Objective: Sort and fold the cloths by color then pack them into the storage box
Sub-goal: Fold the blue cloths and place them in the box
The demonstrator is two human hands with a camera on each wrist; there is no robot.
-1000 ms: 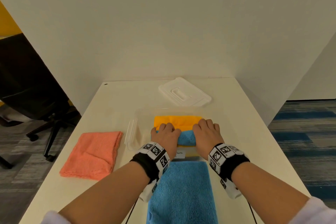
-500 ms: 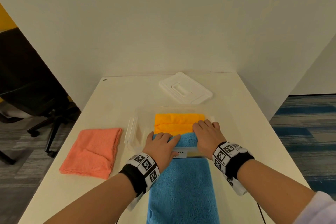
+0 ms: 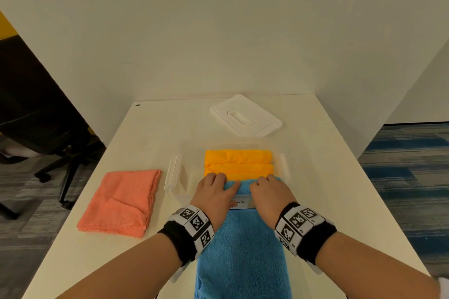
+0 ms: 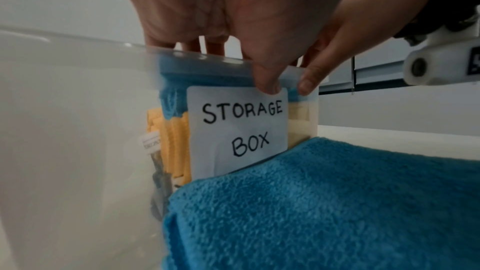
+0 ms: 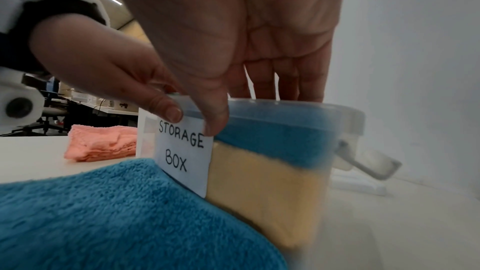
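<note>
The desk [image 3: 315,177] is seen whole only from the head view. Compared with a second ago, more of the orange cloths [image 3: 238,165] is uncovered at the far side of the storage box [image 3: 283,165], and both hands have been drawn back toward its near wall. That reads as the blue cloth [image 3: 239,188] being settled into place, so the step is judged nearly done.

The second blue cloth [image 3: 243,257] is still lying on the desk just in front of the box, and the folded salmon cloth [image 3: 121,201] is left to the side, well apart from the box (so packing is probably around halfway). The lid [image 3: 245,115] is off, parked behind the box.

The left hand [image 3: 213,194] and right hand [image 3: 269,194] are laid side by side but apart, fingers reaching down into the box and pressing the blue cloth; nothing is pinched or gripped.

What's given only by the wrist views: the handwritten "STORAGE BOX" label [image 4: 239,128], both thumbs hooked outside over the rim onto it, and, through the clear wall, the blue layer stacked on top of the orange one [image 5: 267,188].
</note>
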